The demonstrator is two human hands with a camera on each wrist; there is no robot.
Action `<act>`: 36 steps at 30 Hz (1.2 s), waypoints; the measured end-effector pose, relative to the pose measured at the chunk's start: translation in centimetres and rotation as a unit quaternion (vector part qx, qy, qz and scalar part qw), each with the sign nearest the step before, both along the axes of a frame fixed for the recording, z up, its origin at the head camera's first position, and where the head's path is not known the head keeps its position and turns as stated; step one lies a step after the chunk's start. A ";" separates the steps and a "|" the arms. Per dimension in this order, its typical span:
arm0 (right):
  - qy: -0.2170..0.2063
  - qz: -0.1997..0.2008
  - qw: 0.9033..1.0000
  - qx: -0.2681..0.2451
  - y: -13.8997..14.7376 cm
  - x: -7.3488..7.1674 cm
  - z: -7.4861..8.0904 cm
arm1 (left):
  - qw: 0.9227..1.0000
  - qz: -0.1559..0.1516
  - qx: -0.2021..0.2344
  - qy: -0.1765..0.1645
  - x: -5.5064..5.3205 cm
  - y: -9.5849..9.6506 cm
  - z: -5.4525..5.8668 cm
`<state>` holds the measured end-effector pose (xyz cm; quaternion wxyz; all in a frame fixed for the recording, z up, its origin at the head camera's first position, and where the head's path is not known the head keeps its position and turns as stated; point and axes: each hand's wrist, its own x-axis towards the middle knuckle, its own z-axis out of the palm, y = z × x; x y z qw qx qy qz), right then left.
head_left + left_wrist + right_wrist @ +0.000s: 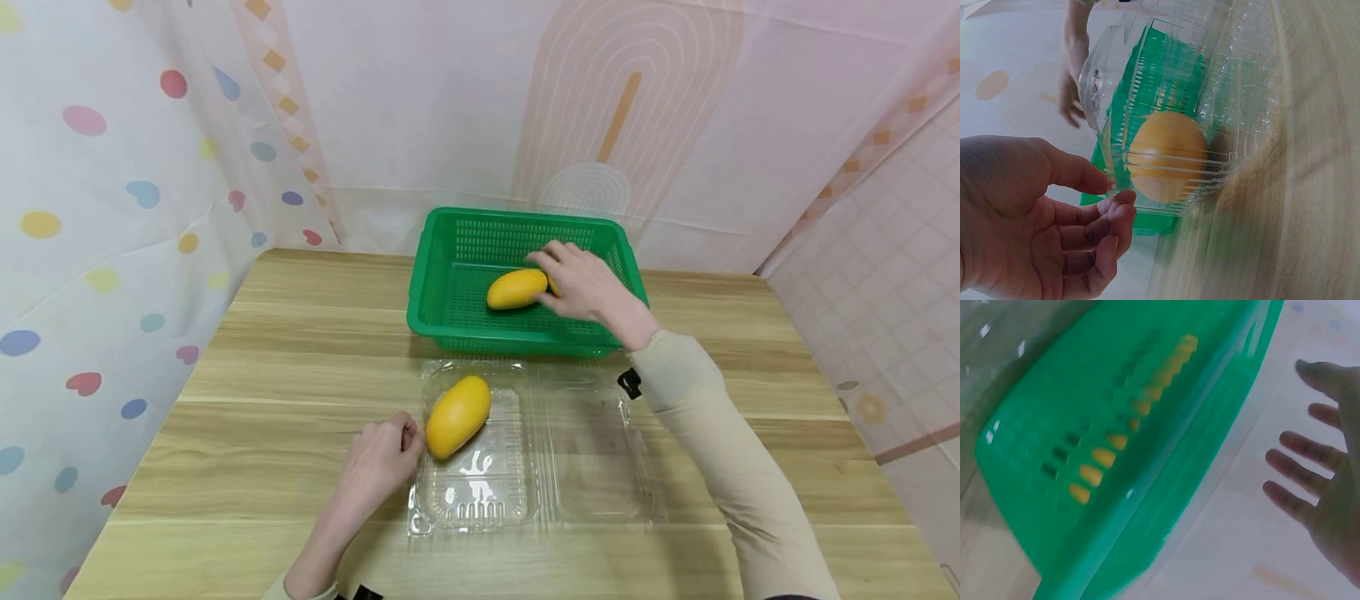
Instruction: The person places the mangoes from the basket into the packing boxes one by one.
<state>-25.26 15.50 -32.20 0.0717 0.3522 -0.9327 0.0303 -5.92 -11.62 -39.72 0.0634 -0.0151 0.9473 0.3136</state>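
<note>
the right hand (579, 283) hides most of one yellow mango (553, 287); the slotted green basket (1041, 506) (blurred in the right wrist view) is cut off there.

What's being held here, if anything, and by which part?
The left hand pinches the clear container by its left edge, between thumb and fingers. The right hand, open over the green basket, holds nothing.

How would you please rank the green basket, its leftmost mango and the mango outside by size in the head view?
Green basket
Mango outside
Leftmost mango inside; farther off, so its true size is unsure
</note>
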 end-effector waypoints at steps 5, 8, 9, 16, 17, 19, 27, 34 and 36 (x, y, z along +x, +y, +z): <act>-0.095 -0.118 0.988 0.015 1.7 -2.6 -0.3 | 1.000 0.002 -0.001 -0.005 0.1 0.0 0.1; -0.141 -0.165 0.976 0.012 2.6 -3.6 -0.9 | 1.000 0.003 0.001 -0.009 0.1 0.0 0.1; -0.152 -0.175 0.973 0.012 2.7 -3.9 -1.0 | 1.000 0.003 0.001 -0.009 0.1 0.0 0.0; -0.192 -0.206 0.959 0.024 3.4 -4.8 -2.2 | 1.000 0.002 0.000 -0.008 0.3 0.1 -0.1; -0.196 -0.209 0.958 0.027 3.4 -4.9 -2.3 | 1.000 0.001 0.001 -0.007 0.3 0.1 -0.1; -0.203 -0.216 0.954 0.033 3.5 -4.9 -2.7 | 1.000 0.001 0.003 -0.007 0.3 0.2 -0.1; -0.223 -0.234 0.946 0.021 3.8 -4.9 -4.1 | 1.000 -0.001 0.000 -0.001 0.4 0.3 0.0; -0.231 -0.247 0.941 0.007 4.2 -4.8 -5.3 | 1.000 0.001 -0.003 -0.002 0.4 0.2 -0.1; -0.232 -0.249 0.940 0.005 4.1 -4.8 -5.7 | 1.000 0.002 -0.006 0.000 0.4 0.2 -0.1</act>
